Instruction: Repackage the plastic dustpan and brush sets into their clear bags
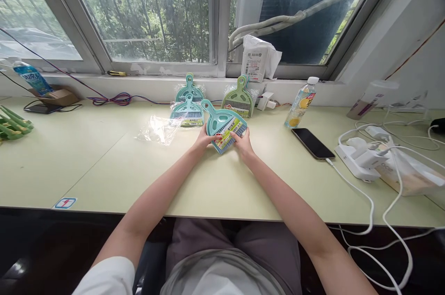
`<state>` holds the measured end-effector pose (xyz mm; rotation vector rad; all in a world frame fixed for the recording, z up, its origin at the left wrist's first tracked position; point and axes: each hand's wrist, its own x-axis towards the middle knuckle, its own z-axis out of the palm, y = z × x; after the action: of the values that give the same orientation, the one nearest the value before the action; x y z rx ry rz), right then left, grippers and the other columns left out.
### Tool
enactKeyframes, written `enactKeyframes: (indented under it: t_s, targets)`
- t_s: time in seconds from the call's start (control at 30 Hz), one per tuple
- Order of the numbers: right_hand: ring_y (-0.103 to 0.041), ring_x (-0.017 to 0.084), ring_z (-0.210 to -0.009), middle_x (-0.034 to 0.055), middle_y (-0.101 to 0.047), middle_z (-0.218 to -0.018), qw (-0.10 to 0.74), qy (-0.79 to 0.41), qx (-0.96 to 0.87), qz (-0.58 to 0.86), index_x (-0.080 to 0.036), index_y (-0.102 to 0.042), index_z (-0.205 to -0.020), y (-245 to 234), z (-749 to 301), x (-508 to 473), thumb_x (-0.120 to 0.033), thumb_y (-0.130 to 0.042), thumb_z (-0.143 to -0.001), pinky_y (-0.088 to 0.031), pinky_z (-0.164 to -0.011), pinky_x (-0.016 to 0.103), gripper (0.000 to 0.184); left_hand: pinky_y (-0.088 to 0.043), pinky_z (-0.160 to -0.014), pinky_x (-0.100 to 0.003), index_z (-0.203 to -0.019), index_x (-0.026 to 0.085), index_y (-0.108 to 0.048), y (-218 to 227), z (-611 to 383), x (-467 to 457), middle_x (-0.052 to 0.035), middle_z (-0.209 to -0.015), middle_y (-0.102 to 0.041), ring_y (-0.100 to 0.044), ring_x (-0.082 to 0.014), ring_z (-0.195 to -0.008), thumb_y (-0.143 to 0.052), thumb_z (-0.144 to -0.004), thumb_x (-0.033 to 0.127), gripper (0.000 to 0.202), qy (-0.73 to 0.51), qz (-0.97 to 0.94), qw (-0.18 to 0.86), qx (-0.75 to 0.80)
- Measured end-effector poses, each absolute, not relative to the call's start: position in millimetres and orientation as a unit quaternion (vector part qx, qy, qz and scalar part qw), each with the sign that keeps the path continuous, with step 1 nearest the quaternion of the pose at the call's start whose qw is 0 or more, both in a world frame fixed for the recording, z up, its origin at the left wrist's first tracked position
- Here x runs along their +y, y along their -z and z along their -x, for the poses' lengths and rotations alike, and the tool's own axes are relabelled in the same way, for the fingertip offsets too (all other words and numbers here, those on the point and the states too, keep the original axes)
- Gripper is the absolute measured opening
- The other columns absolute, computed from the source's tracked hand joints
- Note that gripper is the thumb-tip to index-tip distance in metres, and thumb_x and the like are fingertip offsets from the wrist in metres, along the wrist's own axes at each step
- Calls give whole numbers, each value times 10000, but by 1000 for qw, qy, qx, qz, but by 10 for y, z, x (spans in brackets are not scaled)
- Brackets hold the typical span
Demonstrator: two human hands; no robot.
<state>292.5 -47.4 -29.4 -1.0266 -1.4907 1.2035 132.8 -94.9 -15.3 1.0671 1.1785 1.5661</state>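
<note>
A teal mini dustpan-and-brush set (222,123) with a coloured label lies tilted at the middle of the pale green table (104,165). My left hand (202,140) grips its left edge and my right hand (242,143) grips its right corner, fingers curled round it. Just behind stand two teal sets in plastic wrap (188,103) and a green set (239,98). An empty clear plastic wrapper (158,129) lies to the left of my left hand.
A drink bottle (300,104) and a black phone (313,143) lie to the right. Further right sit a white power strip (358,160) with cables and a plastic bag (410,172). A blue bottle (32,77), cardboard box and wires sit at far left; a white parcel (259,59) rests on the sill.
</note>
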Motion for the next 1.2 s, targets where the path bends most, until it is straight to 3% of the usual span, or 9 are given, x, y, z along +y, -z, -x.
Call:
enactKeyframes:
  t_s: [0.1, 0.23, 0.37, 0.47, 0.57, 0.67, 0.73, 0.93, 1.2]
  targets:
    - [-649, 164, -1078, 52, -614, -1259, 493, -649, -441, 375, -294, -288, -1406, 308, -2921, -457, -211, -655, -781, -546, -937, 349, 729, -556, -767, -338, -1235, 224, -517, 141, -1306, -951, -82, -1124, -655, -654, -243, -974, -833, -527, 171, 777, -630, -439, 434, 471]
    - [-698, 183, -941, 51, -699, -1076, 453, -722, -427, 301, -213, -537, -1093, 287, -2905, -459, -207, -698, -772, -580, -884, 369, 360, -543, -807, -339, -1200, 193, -538, 132, -1268, -949, -84, -1089, -661, -651, -238, -974, -840, -522, 177, 743, -631, -451, 435, 458]
    - [-711, 193, -879, 45, -717, -976, 456, -715, -415, 330, -189, -562, -926, 276, -2894, -473, -118, -730, -718, -603, -833, 382, 277, -543, -789, -332, -1228, 219, -541, 116, -1240, -950, -70, -1079, -661, -644, -245, -983, -848, -533, 222, 760, -604, -481, 434, 463]
    - [-710, 194, -871, 44, -712, -963, 468, -712, -408, 328, -184, -573, -902, 277, -2898, -481, -102, -726, -711, -609, -826, 383, 259, -541, -774, -349, -1198, 217, -577, 65, -1172, -944, -84, -1058, -665, -635, -269, -998, -767, -685, 381, 571, -568, -494, 427, 502]
    - [-708, 191, -884, 36, -708, -957, 483, -702, -411, 324, -191, -576, -896, 282, -2910, -468, -113, -735, -701, -611, -829, 372, 264, -502, -873, -396, -1189, 233, -605, 3, -987, -955, -109, -1146, -639, -541, -321, -1170, -652, -800, 444, 445, -571, -507, 269, 587]
    - [-707, 196, -901, 32, -708, -962, 492, -690, -413, 333, -199, -570, -895, 294, -2929, -439, -129, -752, -685, -611, -836, 375, 286, -342, -1061, -463, -1263, 227, -569, 4, -697, -994, -137, -1384, -495, -287, -349, -1387, -653, -805, 323, 475, -520, -521, 16, 676]
    - [-707, 199, -906, 34, -709, -976, 498, -686, -411, 336, -200, -567, -893, 296, -2947, -418, -137, -756, -682, -611, -838, 378, 290, -236, -1103, -516, -1294, 197, -542, 51, -502, -1016, -167, -1425, -448, -227, -356, -1410, -600, -823, 245, 477, -451, -517, -76, 724]
    - [-703, 197, -923, 35, -718, -971, 511, -684, -401, 332, -197, -565, -880, 235, -3039, -365, -109, -737, -687, -609, -843, 376, 273, -220, -1087, -525, -923, 212, -706, 163, -351, -976, -160, -1051, -663, -505, -317, -1168, -377, -834, 67, 370, -361, -568, -85, 735]
    - [-712, 196, -873, 49, -721, -972, 488, -675, -434, 344, -177, -601, -901, 240, -3153, -242, -85, -698, -718, -611, -827, 376, 227, -273, -1075, -467, -634, 246, -667, 154, -645, -926, -88, -914, -673, -551, -284, -1044, -440, -735, 29, 329, -334, -678, -45, 653]
